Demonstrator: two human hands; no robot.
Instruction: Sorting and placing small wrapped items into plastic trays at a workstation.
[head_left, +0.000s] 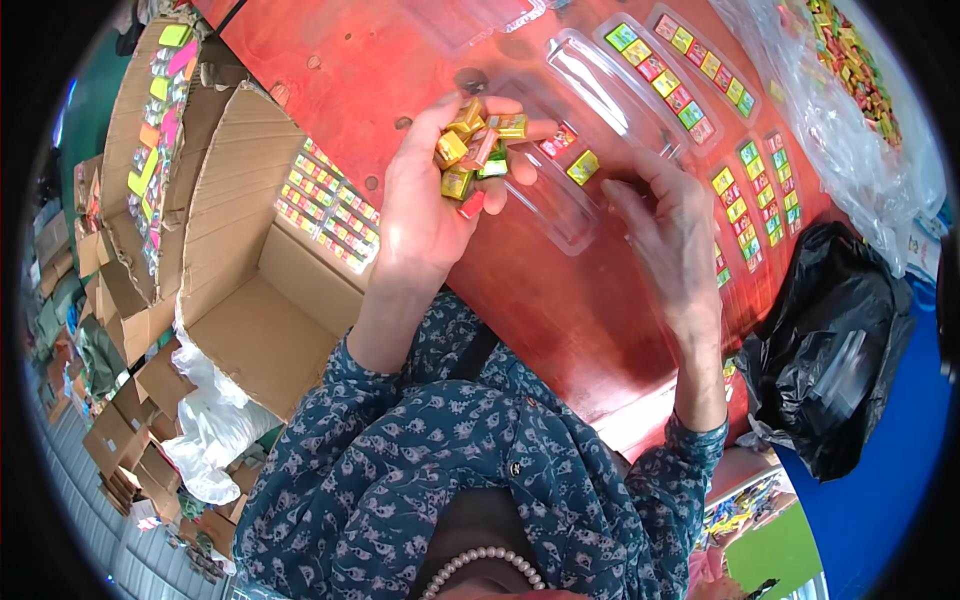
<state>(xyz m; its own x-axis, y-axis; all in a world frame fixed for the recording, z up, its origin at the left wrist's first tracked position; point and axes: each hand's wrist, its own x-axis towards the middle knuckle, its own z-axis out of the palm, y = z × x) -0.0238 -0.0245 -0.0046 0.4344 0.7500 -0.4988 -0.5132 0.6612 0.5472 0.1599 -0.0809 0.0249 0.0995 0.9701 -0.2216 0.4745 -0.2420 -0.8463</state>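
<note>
Clear tray (572, 238) holds seemingly two wrapped sweets (582, 168); left hand (425, 195) cups more.

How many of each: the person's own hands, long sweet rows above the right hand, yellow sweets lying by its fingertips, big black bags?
Hands, left and right: 2
Long sweet rows, left row and right row: 2
Yellow sweet: 1
Black bag: 1
Total: 6

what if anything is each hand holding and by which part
Left hand: a pile of small wrapped pieces, cupped from below. Right hand: nothing visible in its grip, but blur leaves doubt.
</note>
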